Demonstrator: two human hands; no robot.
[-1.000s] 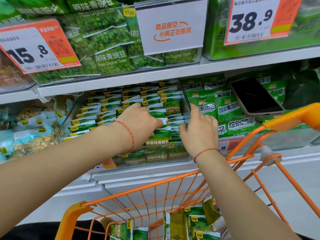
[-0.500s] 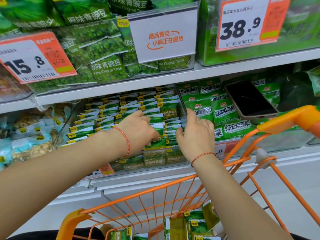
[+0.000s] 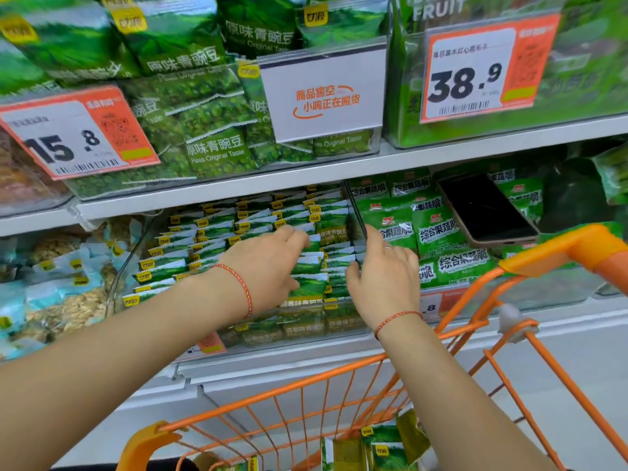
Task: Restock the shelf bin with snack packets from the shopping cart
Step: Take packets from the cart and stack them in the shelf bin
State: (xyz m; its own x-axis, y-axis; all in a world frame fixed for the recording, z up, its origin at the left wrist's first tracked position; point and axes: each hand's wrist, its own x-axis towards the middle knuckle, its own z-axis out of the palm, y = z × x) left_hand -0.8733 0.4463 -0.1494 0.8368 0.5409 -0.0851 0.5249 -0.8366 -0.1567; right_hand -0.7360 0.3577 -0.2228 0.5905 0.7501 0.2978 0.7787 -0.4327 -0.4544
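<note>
A clear shelf bin on the middle shelf holds rows of small green snack packets standing on edge. Both my hands are inside it at the right end. My left hand lies over the packets with its fingers stretched toward the back and its thumb against a packet front. My right hand has straight fingers along the bin's right wall, with its thumb touching the packet edges. Neither hand grips a packet. Below, the orange shopping cart holds more green packets.
A dark phone lies on the neighbouring bin of green packets to the right. The cart handle sits close to my right forearm. The upper shelf overhangs the bin, with price tags and a white sign.
Both hands have slid a little further back along the packet rows. The view has moved closer to the shelf.
</note>
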